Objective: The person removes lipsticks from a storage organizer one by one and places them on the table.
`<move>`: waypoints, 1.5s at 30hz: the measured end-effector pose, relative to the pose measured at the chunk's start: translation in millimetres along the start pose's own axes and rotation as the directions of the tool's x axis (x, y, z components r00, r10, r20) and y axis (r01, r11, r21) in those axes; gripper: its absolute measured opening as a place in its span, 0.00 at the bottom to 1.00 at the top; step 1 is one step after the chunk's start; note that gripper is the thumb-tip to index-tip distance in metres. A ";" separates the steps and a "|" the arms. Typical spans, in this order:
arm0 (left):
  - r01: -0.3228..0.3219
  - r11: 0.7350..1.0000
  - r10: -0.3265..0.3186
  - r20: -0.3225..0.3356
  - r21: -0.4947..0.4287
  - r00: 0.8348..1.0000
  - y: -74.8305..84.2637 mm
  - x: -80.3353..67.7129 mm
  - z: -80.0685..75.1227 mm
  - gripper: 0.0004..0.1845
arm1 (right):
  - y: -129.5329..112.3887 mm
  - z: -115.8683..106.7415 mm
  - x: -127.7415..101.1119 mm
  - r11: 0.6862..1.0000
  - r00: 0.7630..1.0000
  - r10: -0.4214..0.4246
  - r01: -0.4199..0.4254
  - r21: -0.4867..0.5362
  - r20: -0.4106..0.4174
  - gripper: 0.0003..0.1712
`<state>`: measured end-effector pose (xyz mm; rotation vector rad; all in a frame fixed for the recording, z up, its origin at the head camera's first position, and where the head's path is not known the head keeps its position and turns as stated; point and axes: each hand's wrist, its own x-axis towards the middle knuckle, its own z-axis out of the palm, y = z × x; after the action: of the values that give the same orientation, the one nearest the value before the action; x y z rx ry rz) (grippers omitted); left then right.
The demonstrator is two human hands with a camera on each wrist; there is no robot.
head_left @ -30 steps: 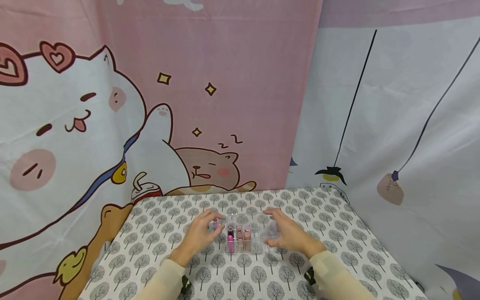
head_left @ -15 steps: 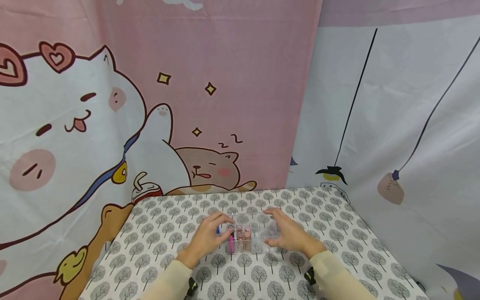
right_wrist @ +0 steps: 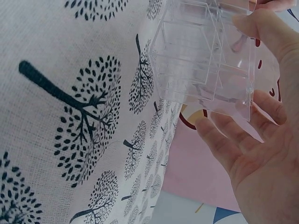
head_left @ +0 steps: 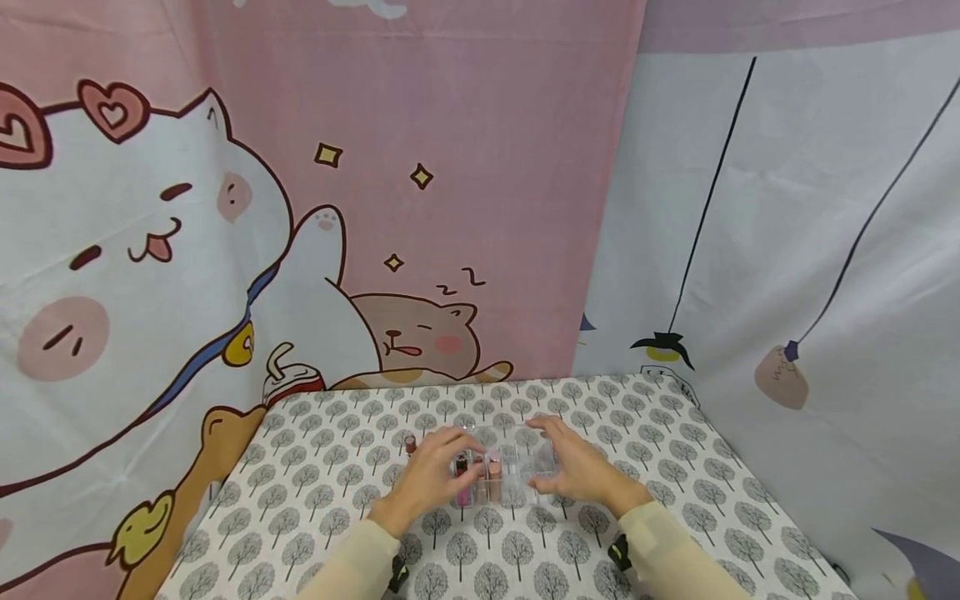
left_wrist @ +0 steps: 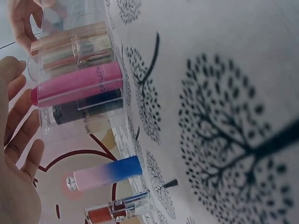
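Rightward over half a second, the left hand (head_left: pixel 435 471) has come from beside the box to over its filled end, while the right hand (head_left: pixel 581 467) has kept its place at the opposite end.

Biggest on my head feed is the cartoon backdrop (head_left: pixel 510 167), pink and white, printed with a large white cat and a smaller brown one. Below it spreads the tree-print tablecloth (head_left: pixel 345 500). Two cream sleeves (head_left: pixel 352 558) reach in from the near edge, with a dark band at each wrist.

Between the hands, on the cloth, sits the clear compartment organizer (right_wrist: pixel 187 70). I see the right hand holding its end, thumb on the near side and the other fingers spread around the far side. The left hand's fingers are loosely bent and parted, with a gap between thumb and forefinger above the tubes; I can't tell whether they touch one.

In the organizer's left compartments stand a pink lip crayon (left_wrist: pixel 84 81), a dark tube (left_wrist: pixel 88 107) beside it, and several gold-toned lipsticks (left_wrist: pixel 74 53). Outside, on the cloth to the left, I make out a blue-to-pink lipstick (left_wrist: pixel 107 173) and, near it, a clear tube with an orange-red section (left_wrist: pixel 100 214), both upright.
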<state>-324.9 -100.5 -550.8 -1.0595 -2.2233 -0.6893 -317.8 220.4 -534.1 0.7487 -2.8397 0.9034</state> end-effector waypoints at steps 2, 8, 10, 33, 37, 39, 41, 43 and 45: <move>0.001 1.000 -0.001 0.002 0.000 1.000 2.0 2.6 1.1 0.15 | 0.4 -0.2 0.1 1.000 1.000 -0.001 0.001 -0.008 -0.002 0.62; -0.023 1.000 0.023 0.012 0.004 1.000 6.1 8.7 4.8 0.13 | 1.2 -0.5 1.1 1.000 1.000 -0.005 0.005 -0.010 -0.001 0.62; -0.035 0.999 0.035 0.008 0.010 0.999 6.8 9.5 6.4 0.13 | 0.6 -0.7 1.2 1.000 1.000 -0.005 0.005 -0.005 0.001 0.62; 0.030 1.000 -0.030 0.155 0.000 0.987 11.8 12.3 8.7 0.10 | -2.0 -1.8 0.6 1.000 1.000 -0.009 0.009 0.017 0.007 0.61; 0.047 0.999 -0.044 0.158 -0.020 0.986 13.1 11.9 8.3 0.10 | -0.3 0.1 1.4 1.000 1.000 -0.009 0.009 0.008 0.010 0.62; 0.055 0.998 -0.050 0.158 -0.028 0.986 13.7 11.4 8.5 0.11 | -0.2 0.4 1.1 1.000 1.000 -0.008 0.008 0.007 0.010 0.62; 0.064 0.997 -0.058 0.161 -0.033 0.985 13.7 10.8 9.2 0.11 | -0.3 0.1 0.8 1.000 1.000 -0.008 0.008 0.009 0.010 0.62; 0.066 0.997 -0.059 0.160 -0.037 0.985 13.2 10.5 10.0 0.12 | -1.0 -0.9 0.5 1.000 1.000 -0.009 0.009 0.014 0.011 0.62; 0.059 0.997 -0.051 0.151 -0.046 0.987 12.4 10.8 10.6 0.12 | -0.9 -1.7 0.8 1.000 1.000 -0.011 0.011 0.012 0.011 0.62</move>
<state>-323.4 -81.1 -548.3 -1.1115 -2.3828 -0.7138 -318.2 220.3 -532.0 0.7730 -2.8395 0.9177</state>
